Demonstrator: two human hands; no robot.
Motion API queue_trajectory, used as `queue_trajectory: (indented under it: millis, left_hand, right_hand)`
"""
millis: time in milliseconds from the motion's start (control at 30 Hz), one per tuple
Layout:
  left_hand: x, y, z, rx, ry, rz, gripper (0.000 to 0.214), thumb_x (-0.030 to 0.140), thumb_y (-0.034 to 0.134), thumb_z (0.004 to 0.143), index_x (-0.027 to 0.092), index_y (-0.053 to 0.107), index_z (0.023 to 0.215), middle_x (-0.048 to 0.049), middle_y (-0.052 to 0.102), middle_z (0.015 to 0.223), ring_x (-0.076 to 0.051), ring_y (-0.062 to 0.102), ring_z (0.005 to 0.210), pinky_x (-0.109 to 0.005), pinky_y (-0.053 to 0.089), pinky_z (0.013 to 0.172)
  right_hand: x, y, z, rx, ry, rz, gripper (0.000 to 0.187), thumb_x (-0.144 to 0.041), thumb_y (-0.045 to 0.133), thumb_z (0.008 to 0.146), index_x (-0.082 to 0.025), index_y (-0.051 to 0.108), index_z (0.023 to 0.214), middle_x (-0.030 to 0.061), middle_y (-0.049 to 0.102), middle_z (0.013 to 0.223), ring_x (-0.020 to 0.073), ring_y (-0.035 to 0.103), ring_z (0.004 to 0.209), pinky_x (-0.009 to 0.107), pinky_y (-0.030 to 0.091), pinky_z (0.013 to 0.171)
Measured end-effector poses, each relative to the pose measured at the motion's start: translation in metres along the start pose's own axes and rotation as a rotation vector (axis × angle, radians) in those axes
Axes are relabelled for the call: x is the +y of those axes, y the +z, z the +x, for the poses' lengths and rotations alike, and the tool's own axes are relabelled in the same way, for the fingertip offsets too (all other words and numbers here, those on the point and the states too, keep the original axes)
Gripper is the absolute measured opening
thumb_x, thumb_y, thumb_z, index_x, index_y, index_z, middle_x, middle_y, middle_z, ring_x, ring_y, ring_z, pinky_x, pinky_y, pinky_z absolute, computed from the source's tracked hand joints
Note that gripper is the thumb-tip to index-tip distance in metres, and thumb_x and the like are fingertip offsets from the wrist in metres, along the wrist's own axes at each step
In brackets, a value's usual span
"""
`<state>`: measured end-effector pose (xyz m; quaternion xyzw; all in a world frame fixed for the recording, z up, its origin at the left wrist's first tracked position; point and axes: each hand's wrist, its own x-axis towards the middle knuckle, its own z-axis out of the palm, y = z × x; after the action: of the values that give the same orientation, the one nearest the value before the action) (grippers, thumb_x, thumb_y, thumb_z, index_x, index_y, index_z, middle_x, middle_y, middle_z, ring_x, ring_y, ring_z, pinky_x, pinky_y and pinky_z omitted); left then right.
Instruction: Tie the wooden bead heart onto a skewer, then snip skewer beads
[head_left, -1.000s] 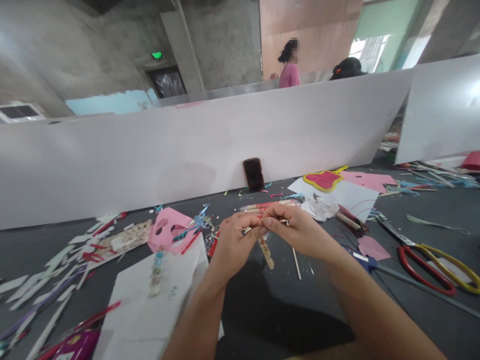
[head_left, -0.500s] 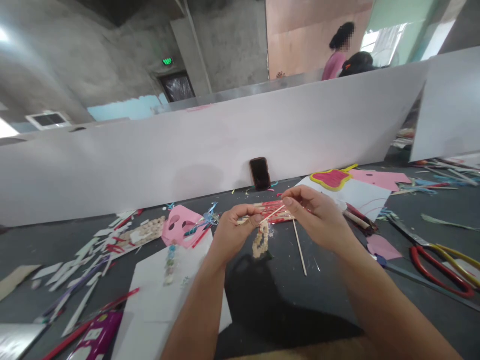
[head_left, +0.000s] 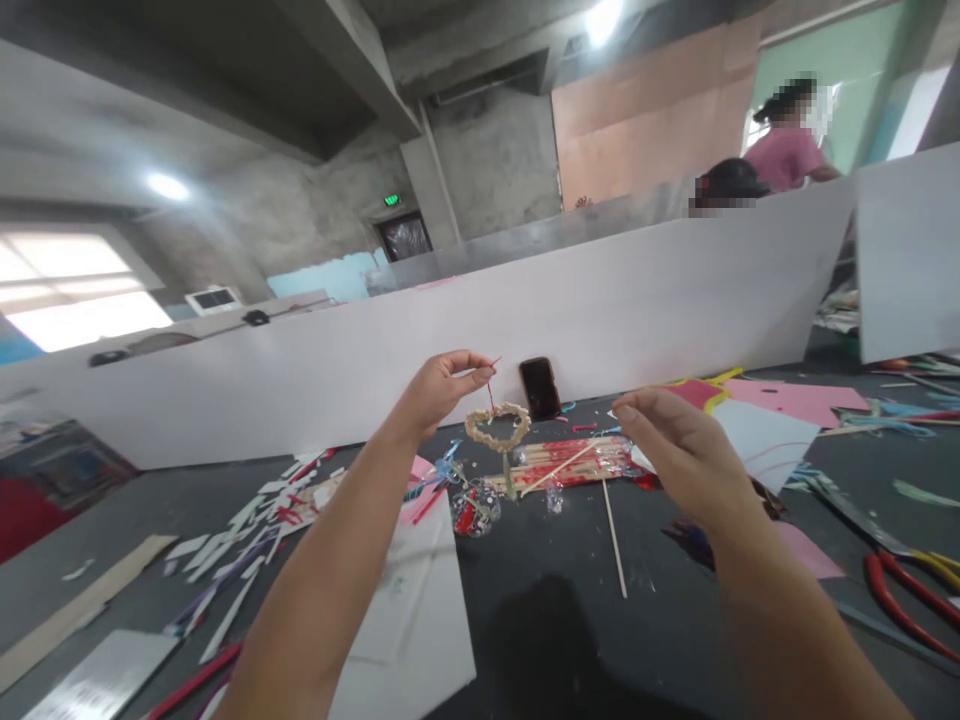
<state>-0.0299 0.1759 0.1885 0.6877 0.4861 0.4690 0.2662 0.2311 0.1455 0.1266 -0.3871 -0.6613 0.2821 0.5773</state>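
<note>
My left hand point(head_left: 454, 385) pinches a twisted red string point(head_left: 491, 395) between thumb and fingertips. From the string hangs a beige heart-shaped ring point(head_left: 497, 428) with a bumpy edge, lifted above the table, and a pale greenish strip point(head_left: 510, 475) shows below it. To the right, my right hand point(head_left: 667, 440) is raised with thumb and fingertips close together; whatever they may hold is too small to make out. Between and below the hands, a row of pale and red sticks point(head_left: 574, 458) lies on the dark table, with one stick slanting across it.
A phone point(head_left: 540, 388) leans against the white partition point(head_left: 360, 370). A single stick point(head_left: 615, 540) and white paper point(head_left: 420, 610) lie nearer. Red-handled scissors point(head_left: 892, 600) and pink sheets point(head_left: 802, 400) are at right, scraps point(head_left: 232, 530) at left. People point(head_left: 784, 150) are beyond the partition.
My left hand has risen, lifting the heart ring off the table by its red string. My right hand has moved away to the right, and the thin stick is no longer between the hands.
</note>
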Motion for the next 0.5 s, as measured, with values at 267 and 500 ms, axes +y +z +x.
queue_trajectory:
  millis: [267,500]
  left_hand:
    - [0.033,0.002,0.037,0.056,0.108,-0.065,0.029,0.041,0.072,0.064,0.016,0.065,0.076,-0.0004,0.065,0.076,-0.014,0.055,0.080,-0.031,0.038,0.084]
    - [0.054,0.026,0.053,0.026,0.153,-0.104,0.025,0.038,0.071,0.065,0.016,0.066,0.075,0.0004,0.065,0.075,-0.013,0.055,0.075,-0.030,0.040,0.081]
  right_hand:
    - [0.010,-0.020,-0.003,-0.143,-0.005,-0.090,0.026,-0.045,0.052,0.083,-0.020,0.059,0.089,0.0026,0.060,0.075,0.0139,0.051,0.063,0.024,0.038,0.051]
    - [0.005,-0.036,0.001,-0.154,-0.036,-0.236,0.026,-0.044,0.050,0.084,-0.021,0.059,0.088,0.0018,0.060,0.074,0.0147,0.053,0.066,0.027,0.043,0.059]
